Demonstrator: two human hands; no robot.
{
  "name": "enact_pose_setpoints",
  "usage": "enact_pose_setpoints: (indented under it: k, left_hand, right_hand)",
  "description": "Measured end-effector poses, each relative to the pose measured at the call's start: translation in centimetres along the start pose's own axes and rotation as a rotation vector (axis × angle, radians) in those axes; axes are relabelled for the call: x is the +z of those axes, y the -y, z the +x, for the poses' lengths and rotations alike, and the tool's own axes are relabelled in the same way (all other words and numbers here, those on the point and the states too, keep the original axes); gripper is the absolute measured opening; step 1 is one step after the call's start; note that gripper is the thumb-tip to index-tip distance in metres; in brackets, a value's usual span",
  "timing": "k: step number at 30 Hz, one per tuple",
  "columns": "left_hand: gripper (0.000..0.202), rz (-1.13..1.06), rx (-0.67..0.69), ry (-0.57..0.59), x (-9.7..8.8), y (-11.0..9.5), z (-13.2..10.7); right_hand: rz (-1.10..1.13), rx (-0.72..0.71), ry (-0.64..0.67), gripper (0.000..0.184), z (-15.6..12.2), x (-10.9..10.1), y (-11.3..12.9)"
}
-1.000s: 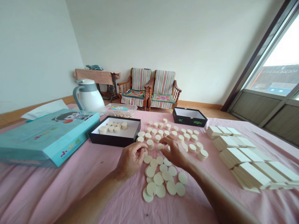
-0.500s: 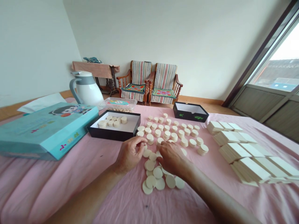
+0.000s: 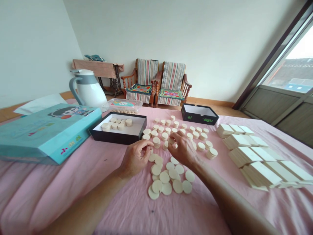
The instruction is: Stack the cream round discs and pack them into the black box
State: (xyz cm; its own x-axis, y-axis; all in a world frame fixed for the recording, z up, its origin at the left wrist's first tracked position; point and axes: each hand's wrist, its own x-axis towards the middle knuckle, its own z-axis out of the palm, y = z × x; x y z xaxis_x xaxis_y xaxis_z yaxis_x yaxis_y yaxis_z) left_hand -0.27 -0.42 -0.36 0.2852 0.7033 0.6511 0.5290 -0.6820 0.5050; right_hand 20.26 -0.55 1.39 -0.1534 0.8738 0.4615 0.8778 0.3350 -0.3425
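Note:
My right hand (image 3: 184, 148) is over the near rows of small stacks of pale round wooden discs (image 3: 156, 141). Its thumb and fingers are closed on a wooden disc (image 3: 171, 141), partly hidden by the fingers. To the left, my left hand (image 3: 137, 157) hovers beside the stacks with thumb and fingertips pinched together; whatever it may hold is hidden. Between my forearms lies a loose, overlapping spread of wooden discs (image 3: 164, 177) on the pink cloth (image 3: 132, 202).
At left are a black box (image 3: 114, 138) with disc stacks inside, a turquoise case (image 3: 51, 137), a white jug (image 3: 89, 91) and a clear plastic box (image 3: 124, 103). Another black box (image 3: 199, 117) stands behind the stacks. Stacked rectangular wooden pieces (image 3: 264, 174) sit at right.
My right hand has moved up and away from the loose discs to the stacks, uncovering part of the spread. My left hand stays nearly in place. The view has tilted slightly.

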Motion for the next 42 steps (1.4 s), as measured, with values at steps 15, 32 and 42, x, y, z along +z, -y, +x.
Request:
enact_pose_setpoints:
  k: [15, 32, 42]
  left_hand:
    - [0.016, -0.003, -0.005, -0.012, -0.1, -0.2, 0.1]
    - [0.016, -0.016, -0.008, 0.014, -0.1, -0.1, 0.0]
    - [0.017, -0.014, -0.004, 0.006, -0.1, -0.2, 0.1]
  right_hand:
    - [-0.041, 0.006, 0.083, 0.014, 0.3, -0.4, -0.1]
    - [-0.398, -0.137, 0.601, 0.021, -2.0, -3.0, 1.7]
    - [-0.394, 0.011, 0.494, 0.022, -2.2, -1.6, 3.2]
